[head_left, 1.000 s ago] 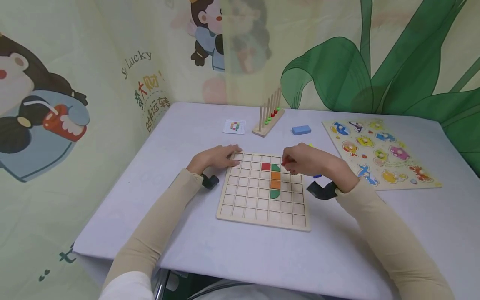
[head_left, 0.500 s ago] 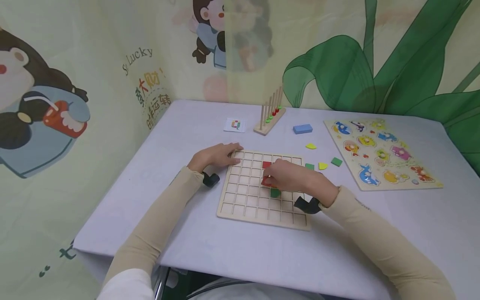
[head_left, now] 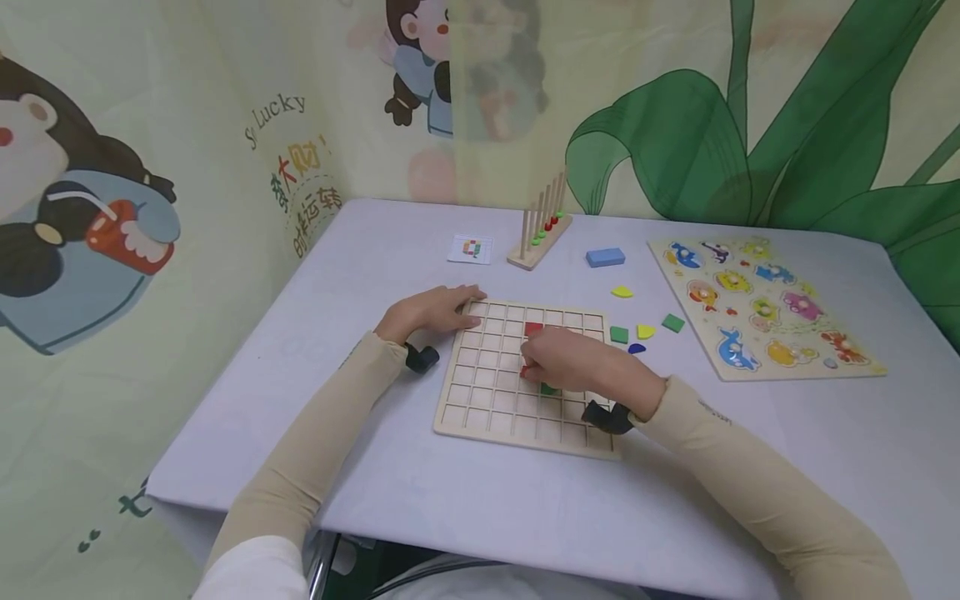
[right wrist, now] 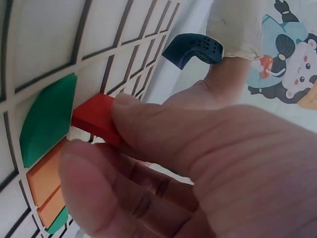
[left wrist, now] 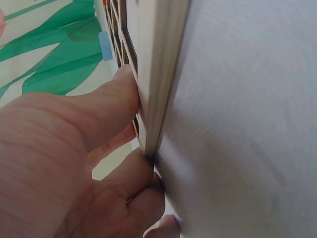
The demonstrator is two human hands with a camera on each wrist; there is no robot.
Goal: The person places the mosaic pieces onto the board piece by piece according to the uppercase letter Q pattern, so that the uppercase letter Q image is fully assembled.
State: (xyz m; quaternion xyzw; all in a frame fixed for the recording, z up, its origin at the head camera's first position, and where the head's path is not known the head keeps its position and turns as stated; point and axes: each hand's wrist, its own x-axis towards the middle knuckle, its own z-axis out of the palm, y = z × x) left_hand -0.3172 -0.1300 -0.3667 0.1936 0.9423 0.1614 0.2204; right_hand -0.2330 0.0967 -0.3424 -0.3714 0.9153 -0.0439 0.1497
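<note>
My right hand (head_left: 562, 358) pinches a red square tile (right wrist: 94, 116) between thumb and finger, over the wooden grid board (head_left: 487, 425). The tile looks tilted, one edge close to a green rounded tile (right wrist: 49, 119) lying in its cell. Orange tiles (right wrist: 47, 183) lie beyond that green one; in the head view my hand covers them. Another red tile (head_left: 533, 328) sits toward the board's far side. At the far left corner my left hand (head_left: 431, 313) holds the board, its thumb (left wrist: 116, 91) against the near edge and fingers round the corner.
Loose green (head_left: 618, 334), yellow (head_left: 646, 332) and blue (head_left: 637, 348) tiles lie right of the board. Beyond it are a pattern card (head_left: 470, 249), a peg stand (head_left: 536, 247) with beads and a blue block (head_left: 605, 257). An animal puzzle (head_left: 757, 308) lies at right.
My right hand has moved from the board's far right side leftward and nearer, carrying the red tile over the grid; in the last half second it shifted only slightly. The left hand has stayed put.
</note>
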